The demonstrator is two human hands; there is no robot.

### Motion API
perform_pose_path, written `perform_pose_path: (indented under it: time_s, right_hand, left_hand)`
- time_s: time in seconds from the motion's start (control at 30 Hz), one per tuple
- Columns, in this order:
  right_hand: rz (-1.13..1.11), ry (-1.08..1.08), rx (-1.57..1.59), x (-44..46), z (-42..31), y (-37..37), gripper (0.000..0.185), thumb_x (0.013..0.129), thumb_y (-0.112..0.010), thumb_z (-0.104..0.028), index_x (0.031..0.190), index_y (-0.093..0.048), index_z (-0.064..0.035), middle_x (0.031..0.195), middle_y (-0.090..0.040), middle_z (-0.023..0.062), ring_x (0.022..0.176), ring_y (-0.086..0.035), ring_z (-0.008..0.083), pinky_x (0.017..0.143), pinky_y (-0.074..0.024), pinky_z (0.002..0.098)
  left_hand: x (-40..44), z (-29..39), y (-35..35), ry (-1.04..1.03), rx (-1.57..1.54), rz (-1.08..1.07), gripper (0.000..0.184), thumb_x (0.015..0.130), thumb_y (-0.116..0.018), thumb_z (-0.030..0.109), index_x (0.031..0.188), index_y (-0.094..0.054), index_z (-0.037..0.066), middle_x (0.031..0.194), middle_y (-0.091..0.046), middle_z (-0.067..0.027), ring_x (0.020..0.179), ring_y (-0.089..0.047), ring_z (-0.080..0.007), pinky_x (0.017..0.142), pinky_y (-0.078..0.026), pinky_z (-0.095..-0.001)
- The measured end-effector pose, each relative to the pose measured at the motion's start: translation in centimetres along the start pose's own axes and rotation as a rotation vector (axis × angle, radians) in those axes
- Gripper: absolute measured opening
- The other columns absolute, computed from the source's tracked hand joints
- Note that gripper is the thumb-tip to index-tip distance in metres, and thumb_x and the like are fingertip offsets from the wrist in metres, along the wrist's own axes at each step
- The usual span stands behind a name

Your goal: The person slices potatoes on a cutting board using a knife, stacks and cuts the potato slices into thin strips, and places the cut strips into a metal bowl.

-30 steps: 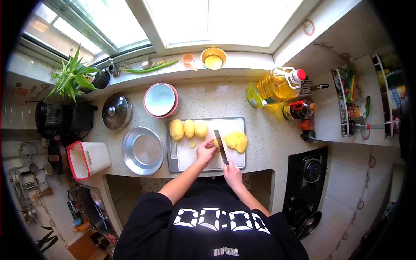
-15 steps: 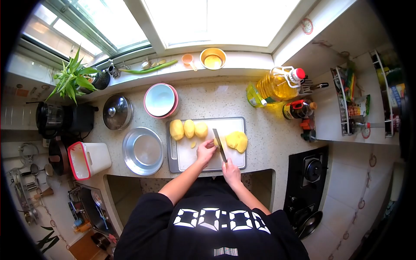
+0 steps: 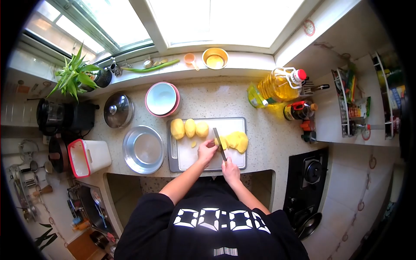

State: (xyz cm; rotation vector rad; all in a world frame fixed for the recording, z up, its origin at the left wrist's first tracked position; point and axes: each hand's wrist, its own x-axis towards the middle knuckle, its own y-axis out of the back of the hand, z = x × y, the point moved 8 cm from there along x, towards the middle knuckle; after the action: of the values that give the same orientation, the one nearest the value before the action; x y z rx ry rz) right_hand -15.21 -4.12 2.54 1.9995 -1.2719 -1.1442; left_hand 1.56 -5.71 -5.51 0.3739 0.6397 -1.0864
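My right hand [image 3: 231, 171] is wrapped around the handle of a knife [image 3: 220, 145], its blade pointing away from me over the cutting board [image 3: 185, 161]. Just left of the blade, my left hand [image 3: 207, 151] has its fingers curled on a piece of potato, mostly hidden by the fingers and blade. Yellow potato slices [image 3: 237, 141] lie overlapping to the right of the knife. Three peeled whole potatoes [image 3: 177, 129] sit in a row at the board's far left, with a small potato scrap [image 3: 193, 144] below them.
Left of the board are a metal basin [image 3: 130, 152], stacked bowls [image 3: 160, 99] and a pot lid [image 3: 118, 111]. An oil jug [image 3: 274, 86] and a dark sauce bottle [image 3: 295, 111] stand at the back right. A stove [image 3: 304, 173] is at the right.
A cut slice now shows against the right side of the blade, next to the other slices. Both hands stay in nearly the same place.
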Motion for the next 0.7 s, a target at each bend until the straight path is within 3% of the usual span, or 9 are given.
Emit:
perform_pose_path:
  time_s: [0.17, 0.27, 0.37, 0.57, 0.7]
  right_hand:
    - [0.04, 0.021, 0.011, 0.0, 0.3, 0.5, 0.028, 0.099, -0.058, -0.033, 0.109, -0.053, -0.0076, 0.075, -0.068, 0.025, 0.073, -0.067, 0.0483, 0.064, -0.0521, 0.0582]
    - [0.041, 0.044, -0.026, 0.2, 0.5, 0.6, 0.028, 0.1, -0.058, -0.034, 0.109, -0.054, -0.008, 0.073, -0.067, 0.0246, 0.072, -0.067, 0.048, 0.063, -0.052, 0.0578]
    - [0.039, 0.032, -0.013, 0.3, 0.6, 0.8, 0.027, 0.1, -0.057, -0.034, 0.109, -0.054, -0.0083, 0.073, -0.067, 0.0244, 0.071, -0.066, 0.0483, 0.062, -0.0519, 0.0577]
    - [0.068, -0.061, 0.01, 0.5, 1.8, 1.6, 0.027, 0.101, -0.055, -0.035, 0.107, -0.054, -0.0086, 0.074, -0.067, 0.0253, 0.072, -0.067, 0.0485, 0.064, -0.0522, 0.0595]
    - [0.077, -0.005, 0.05, 0.6, 2.5, 1.6, 0.027, 0.101, -0.055, -0.034, 0.105, -0.053, -0.0082, 0.074, -0.067, 0.0257, 0.073, -0.066, 0.0496, 0.064, -0.0512, 0.0606]
  left_hand:
    - [0.3, 0.1, -0.4, -0.003, -0.056, -0.015, 0.043, 0.084, -0.074, 0.006, 0.125, -0.064, 0.001, 0.103, -0.073, -0.0068, 0.081, -0.066, -0.0112, 0.067, -0.054, -0.0255]
    - [-0.1, 0.9, -0.4, -0.003, -0.009, 0.015, 0.044, 0.083, -0.075, 0.007, 0.125, -0.064, 0.002, 0.104, -0.073, -0.0071, 0.083, -0.067, -0.0124, 0.067, -0.055, -0.0258]
    - [-0.4, 1.3, -0.4, 0.009, 0.006, 0.039, 0.044, 0.081, -0.075, 0.004, 0.124, -0.065, 0.0, 0.104, -0.075, -0.0107, 0.087, -0.071, -0.0163, 0.075, -0.058, -0.03]
    - [0.0, 0.4, -0.2, 0.028, -0.011, 0.033, 0.043, 0.082, -0.079, 0.007, 0.123, -0.067, 0.004, 0.103, -0.075, -0.0088, 0.086, -0.07, -0.0138, 0.073, -0.057, -0.028]
    - [0.2, -0.1, -0.4, 0.041, -0.073, -0.015, 0.042, 0.085, -0.079, 0.008, 0.125, -0.065, 0.006, 0.106, -0.073, -0.0071, 0.087, -0.068, -0.013, 0.071, -0.056, -0.0261]
